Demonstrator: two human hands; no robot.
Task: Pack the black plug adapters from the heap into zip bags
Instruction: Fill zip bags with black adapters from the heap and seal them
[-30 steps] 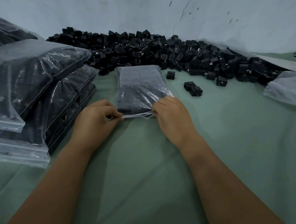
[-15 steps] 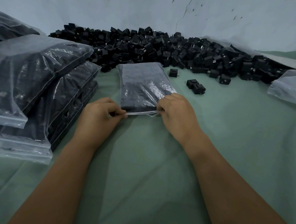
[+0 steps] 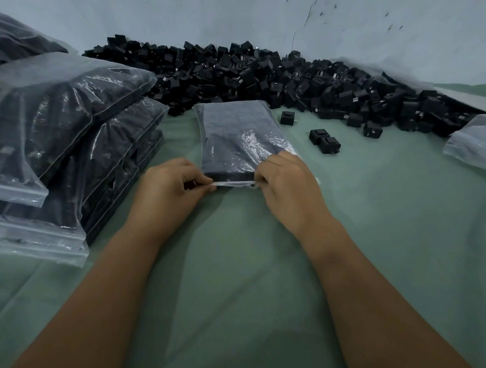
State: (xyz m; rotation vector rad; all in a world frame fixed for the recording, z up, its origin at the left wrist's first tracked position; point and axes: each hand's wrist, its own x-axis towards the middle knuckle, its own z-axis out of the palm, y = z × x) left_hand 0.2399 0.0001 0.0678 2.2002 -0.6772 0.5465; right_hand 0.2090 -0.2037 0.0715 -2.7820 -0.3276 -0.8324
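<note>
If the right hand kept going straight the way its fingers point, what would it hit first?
The right hand points left along the zip bag mouth, so it would probably meet the left hand pinching the other end.

Filled zip bag (image 3: 242, 139) lies flat on the green surface (image 3: 241, 269); left hand (image 3: 170, 194) and right hand (image 3: 286, 187) each pinch an end of its near zip edge. Heap of black plug adapters (image 3: 257, 72) behind, three loose adapters (image 3: 324, 140) right, stacked filled bags (image 3: 62, 132) left.
</note>
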